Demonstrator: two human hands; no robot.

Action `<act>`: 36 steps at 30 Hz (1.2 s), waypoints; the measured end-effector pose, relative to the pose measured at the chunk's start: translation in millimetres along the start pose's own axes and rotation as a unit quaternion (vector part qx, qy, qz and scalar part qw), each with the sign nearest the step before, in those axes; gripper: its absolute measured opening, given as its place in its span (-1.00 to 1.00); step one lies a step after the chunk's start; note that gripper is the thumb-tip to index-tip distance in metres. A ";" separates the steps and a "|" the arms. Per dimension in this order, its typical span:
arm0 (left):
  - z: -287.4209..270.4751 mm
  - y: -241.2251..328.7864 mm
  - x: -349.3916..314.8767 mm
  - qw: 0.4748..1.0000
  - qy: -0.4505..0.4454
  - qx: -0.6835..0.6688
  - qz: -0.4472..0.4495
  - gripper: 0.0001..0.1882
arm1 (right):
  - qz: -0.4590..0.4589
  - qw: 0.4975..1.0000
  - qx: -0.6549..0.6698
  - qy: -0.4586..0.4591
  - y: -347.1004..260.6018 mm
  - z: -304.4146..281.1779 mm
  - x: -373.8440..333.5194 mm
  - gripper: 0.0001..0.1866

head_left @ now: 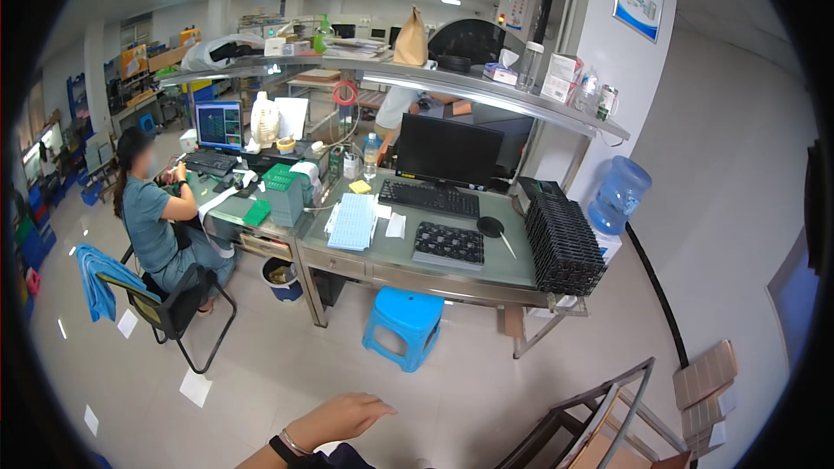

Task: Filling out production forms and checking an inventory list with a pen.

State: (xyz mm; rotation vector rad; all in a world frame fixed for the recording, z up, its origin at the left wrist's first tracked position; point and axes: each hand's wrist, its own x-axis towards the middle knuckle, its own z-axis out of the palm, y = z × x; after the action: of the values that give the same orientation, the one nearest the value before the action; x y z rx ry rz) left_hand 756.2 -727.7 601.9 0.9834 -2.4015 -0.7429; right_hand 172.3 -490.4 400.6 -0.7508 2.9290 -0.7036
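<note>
My left hand (344, 418) reaches in from the lower edge with its fingers stretched out loosely to the right. Nothing shows in it, and it hangs over the floor, apart from any surface. A dark band and a silver bracelet (295, 442) circle the wrist. My right hand is out of the picture. Closest ahead stands a blue plastic stool (405, 326), beneath the front of a workbench (339, 264). On that bench lie a stack of light blue sheets (353, 221), a black patterned tray (448, 245), a keyboard (429, 199) and a monitor (447, 151).
A tall stack of black trays (565, 241) fills the bench's right end, beside a water jug (619, 194). A metal-framed rack (599, 417) stands at lower right. At left a co-worker (155, 200) sits on a black chair (184, 302), near a bin (282, 280).
</note>
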 end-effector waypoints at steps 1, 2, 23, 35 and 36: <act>-2.1 -7.2 -0.3 1.000 -0.004 -0.003 0.015 -0.78 | -0.009 1.000 -0.004 0.001 -14.0 -4.2 -20.7 -0.72; -4.5 -15.0 0.4 0.999 -0.005 -0.006 0.031 -0.78 | -0.019 1.000 -0.007 0.003 -25.5 -5.4 -39.2 -0.74; 29.1 -17.8 4.5 0.954 -0.171 -0.106 0.221 -0.77 | 0.065 0.984 -0.136 -0.091 -70.8 -97.6 -329.1 -0.67; 40.5 12.0 -7.5 0.925 -0.236 -0.160 0.252 -0.78 | 0.059 0.988 -0.089 -0.110 77.3 -104.4 -378.2 -0.67; 45.6 12.8 -9.6 0.921 -0.258 -0.160 0.243 -0.79 | 0.053 0.988 -0.098 -0.109 77.0 -106.3 -375.1 -0.67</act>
State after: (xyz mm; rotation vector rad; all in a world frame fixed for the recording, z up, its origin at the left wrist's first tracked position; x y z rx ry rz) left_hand 729.9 -698.8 573.4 0.0369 -2.6586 -1.2550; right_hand 453.4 -211.6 434.3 -0.6341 2.8367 -0.3067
